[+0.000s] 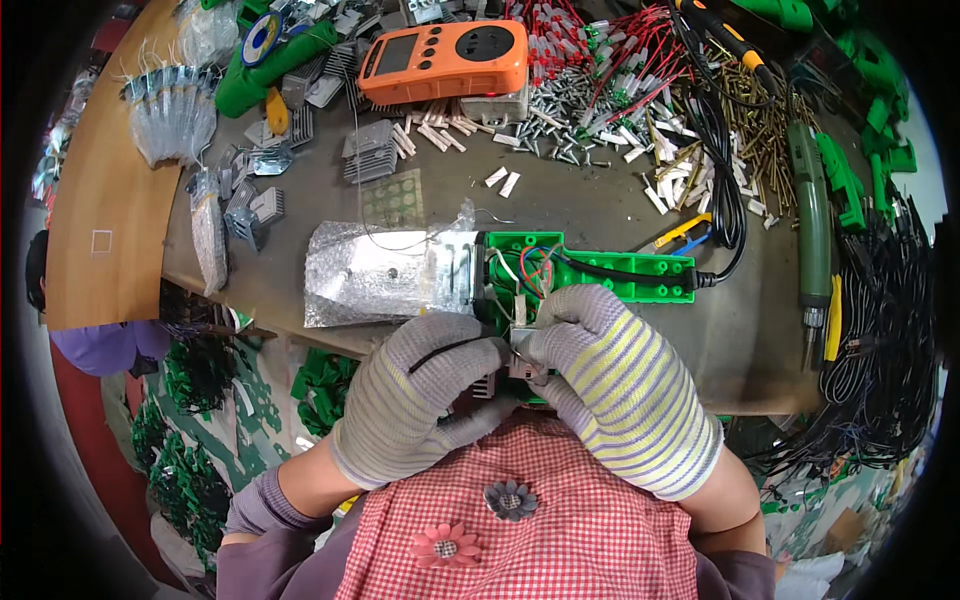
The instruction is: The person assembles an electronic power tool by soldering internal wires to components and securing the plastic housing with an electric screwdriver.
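My left hand (415,390) and my right hand (630,390), both in striped knit gloves, meet at the near side of a green plastic tool housing (640,278). Their fingertips close from either side on a small pale switch-like part (524,362) with thin wires. The grip points are partly hidden by the gloves. Red, blue and white wires (530,270) lie in the housing, and a black cord (612,269) runs along its handle half. A silver metal motor body (455,270), wrapped in bubble wrap (345,275), joins the housing's left end.
An orange meter (445,62) stands at the back, near piles of screws (565,130) and red-wired parts (640,50). A green electric screwdriver (812,230) hangs at the right beside black cables (880,310). Yellow-and-blue cutters (685,235) lie behind the housing. Metal heat sinks (370,152) are left.
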The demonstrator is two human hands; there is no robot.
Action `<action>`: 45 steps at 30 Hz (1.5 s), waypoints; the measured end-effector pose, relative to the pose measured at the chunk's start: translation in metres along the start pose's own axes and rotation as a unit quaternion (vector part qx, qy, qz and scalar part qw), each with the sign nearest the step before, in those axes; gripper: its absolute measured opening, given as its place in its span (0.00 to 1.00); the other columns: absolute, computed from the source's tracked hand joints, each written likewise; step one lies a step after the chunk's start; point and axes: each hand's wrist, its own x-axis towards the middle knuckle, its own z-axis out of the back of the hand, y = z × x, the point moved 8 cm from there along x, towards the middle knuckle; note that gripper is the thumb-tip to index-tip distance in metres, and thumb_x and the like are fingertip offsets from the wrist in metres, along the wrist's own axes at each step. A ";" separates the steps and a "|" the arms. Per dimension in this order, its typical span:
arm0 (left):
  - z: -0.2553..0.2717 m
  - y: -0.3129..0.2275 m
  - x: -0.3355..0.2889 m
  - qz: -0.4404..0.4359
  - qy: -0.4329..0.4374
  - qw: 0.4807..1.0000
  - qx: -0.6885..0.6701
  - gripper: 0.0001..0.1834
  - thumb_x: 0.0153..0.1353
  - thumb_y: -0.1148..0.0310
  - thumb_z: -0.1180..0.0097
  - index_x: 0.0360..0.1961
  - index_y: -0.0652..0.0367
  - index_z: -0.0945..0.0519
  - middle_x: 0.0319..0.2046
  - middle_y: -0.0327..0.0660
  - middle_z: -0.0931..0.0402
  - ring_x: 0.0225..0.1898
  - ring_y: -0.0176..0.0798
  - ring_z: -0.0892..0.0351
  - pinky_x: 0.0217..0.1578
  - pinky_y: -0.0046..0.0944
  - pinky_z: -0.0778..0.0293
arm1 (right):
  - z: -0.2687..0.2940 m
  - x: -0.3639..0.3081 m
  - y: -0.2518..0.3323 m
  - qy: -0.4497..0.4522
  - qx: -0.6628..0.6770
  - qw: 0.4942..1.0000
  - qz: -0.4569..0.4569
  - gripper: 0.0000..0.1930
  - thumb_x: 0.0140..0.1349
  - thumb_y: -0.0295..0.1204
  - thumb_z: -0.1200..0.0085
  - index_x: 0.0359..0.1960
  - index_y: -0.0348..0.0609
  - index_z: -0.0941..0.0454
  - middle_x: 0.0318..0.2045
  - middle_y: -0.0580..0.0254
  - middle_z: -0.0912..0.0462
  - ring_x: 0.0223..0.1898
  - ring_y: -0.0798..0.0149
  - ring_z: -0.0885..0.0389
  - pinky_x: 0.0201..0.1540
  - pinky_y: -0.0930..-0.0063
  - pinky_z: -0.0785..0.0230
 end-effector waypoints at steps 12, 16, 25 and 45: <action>-0.019 -0.008 0.015 -0.012 0.106 0.990 0.092 0.33 0.43 0.57 0.28 0.52 0.58 0.21 0.49 0.48 0.22 0.39 0.52 0.19 0.41 0.49 0.22 | 0.008 -0.002 -0.012 -0.049 0.084 0.995 -0.018 0.25 0.50 0.24 0.30 0.51 0.42 0.26 0.39 0.58 0.20 0.34 0.61 0.18 0.38 0.69 0.25; -0.018 -0.021 0.019 -0.057 0.124 0.978 0.160 0.29 0.50 0.53 0.35 0.47 0.63 0.22 0.48 0.49 0.22 0.43 0.43 0.19 0.40 0.43 0.22 | 0.008 -0.003 -0.010 0.015 0.099 0.994 -0.052 0.25 0.54 0.25 0.36 0.55 0.41 0.26 0.48 0.48 0.19 0.47 0.43 0.19 0.50 0.56 0.25; -0.025 -0.025 0.020 -0.079 0.104 0.960 0.249 0.18 0.58 0.63 0.45 0.46 0.61 0.22 0.47 0.48 0.22 0.36 0.38 0.21 0.34 0.37 0.23 | 0.031 0.018 0.010 0.113 0.010 0.992 0.061 0.15 0.62 0.31 0.41 0.50 0.43 0.23 0.42 0.53 0.18 0.42 0.47 0.17 0.46 0.60 0.23; -0.032 -0.025 0.015 -0.063 0.149 0.944 0.288 0.21 0.61 0.64 0.48 0.53 0.59 0.20 0.50 0.46 0.21 0.28 0.32 0.27 0.26 0.32 0.32 | 0.011 0.073 -0.009 -0.008 -0.134 0.986 0.099 0.08 0.55 0.35 0.46 0.29 0.46 0.18 0.31 0.53 0.26 0.36 0.49 0.22 0.37 0.57 0.29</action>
